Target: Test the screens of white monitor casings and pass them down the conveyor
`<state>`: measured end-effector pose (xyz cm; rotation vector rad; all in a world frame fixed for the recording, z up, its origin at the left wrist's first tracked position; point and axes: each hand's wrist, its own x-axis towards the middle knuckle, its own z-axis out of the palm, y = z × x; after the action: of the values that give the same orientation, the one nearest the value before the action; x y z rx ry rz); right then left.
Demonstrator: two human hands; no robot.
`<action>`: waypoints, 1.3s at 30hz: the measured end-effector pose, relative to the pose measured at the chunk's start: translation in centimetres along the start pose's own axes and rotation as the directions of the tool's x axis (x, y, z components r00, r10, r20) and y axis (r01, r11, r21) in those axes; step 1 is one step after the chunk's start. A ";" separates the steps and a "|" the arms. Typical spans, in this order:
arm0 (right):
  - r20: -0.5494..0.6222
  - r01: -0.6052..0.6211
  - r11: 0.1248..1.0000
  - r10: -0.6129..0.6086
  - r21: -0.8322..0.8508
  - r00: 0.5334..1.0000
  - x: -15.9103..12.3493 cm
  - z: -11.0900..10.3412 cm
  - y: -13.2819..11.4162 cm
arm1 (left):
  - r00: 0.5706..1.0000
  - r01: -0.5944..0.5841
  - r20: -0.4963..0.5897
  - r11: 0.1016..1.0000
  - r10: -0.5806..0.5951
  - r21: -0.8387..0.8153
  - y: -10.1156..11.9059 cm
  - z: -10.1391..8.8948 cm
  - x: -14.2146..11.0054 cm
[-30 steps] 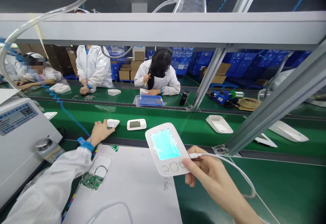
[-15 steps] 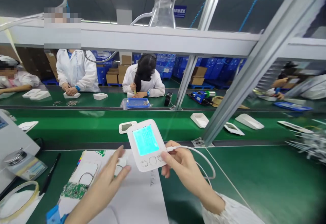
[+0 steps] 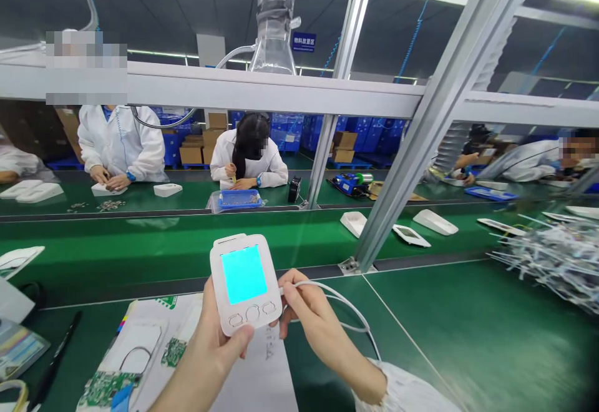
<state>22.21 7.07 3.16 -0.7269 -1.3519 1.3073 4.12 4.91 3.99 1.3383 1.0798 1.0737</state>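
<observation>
A white digital monitor, shaped like a blood pressure monitor, is tilted up toward me with its screen lit bright cyan. Three outlined buttons run below the screen. My left hand grips its lower left side, thumb over the front edge. At its right side, my right hand pinches the end of a white cable, which meets the case there and loops down to the right. Under my hands lies a white sheet with handwriting. Green circuit boards rest on its left part, beside my left forearm.
Behind runs a green conveyor belt carrying white casings. A metal post rises at right of centre. A bundle of white cables lies far right, a black pen at left. Co-workers in white coats sit and stand across the belt.
My left hand, open beside the monitor before, has taken hold of it. My right fingers have shifted from the monitor's corner to the cable end. The view has swung right.
</observation>
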 end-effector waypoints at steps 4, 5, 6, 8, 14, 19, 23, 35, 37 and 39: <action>0.021 -0.034 0.998 0.035 -0.049 0.999 -0.3 0.0 0.1 | 1.000 0.000 0.026 0.999 -0.001 0.036 -0.3 -0.2 0.2; 0.017 -0.060 0.997 0.061 -0.044 0.998 -0.3 0.0 0.2 | 1.000 -0.003 0.029 0.999 0.002 0.037 -0.2 -0.3 0.2; 0.010 -0.091 0.995 0.091 -0.034 0.996 -0.4 0.1 0.2 | 1.000 0.002 0.031 0.999 -0.003 0.041 -0.2 -0.3 0.2; -0.007 -0.147 0.989 0.147 -0.009 0.989 -0.4 0.1 0.4 | 0.999 0.029 0.025 0.998 -0.030 0.055 -0.1 -0.3 0.2; -0.011 -0.178 0.984 0.178 0.028 0.984 -0.3 0.3 0.6 | 0.999 0.041 -0.005 0.998 -0.040 0.054 0.5 0.1 0.0; -0.016 -0.176 0.983 0.177 0.061 0.984 -0.3 0.4 0.7 | 0.999 0.039 -0.027 0.997 -0.037 0.066 0.9 0.3 -0.2; -0.009 -0.176 0.982 0.177 0.063 0.984 -0.3 0.4 0.7 | 0.999 0.040 0.009 0.996 -0.040 0.078 0.5 0.1 -0.1; -0.018 -0.163 0.984 0.164 0.073 0.986 -0.5 0.5 0.7 | 1.000 0.028 -0.002 0.999 -0.028 0.042 -0.1 0.2 -0.1; -0.020 -0.163 0.983 0.165 0.079 0.986 -0.5 0.6 0.7 | 0.999 0.033 -0.004 0.998 -0.032 0.052 0.0 0.2 -0.1; -0.022 -0.162 0.983 0.164 0.084 0.986 -0.5 0.6 0.6 | 0.999 0.038 -0.009 0.997 -0.038 0.066 0.1 0.2 -0.1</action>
<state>21.57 6.60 2.54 -0.8103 -1.2292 1.4675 4.26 4.76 4.06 1.3613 1.1507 1.0238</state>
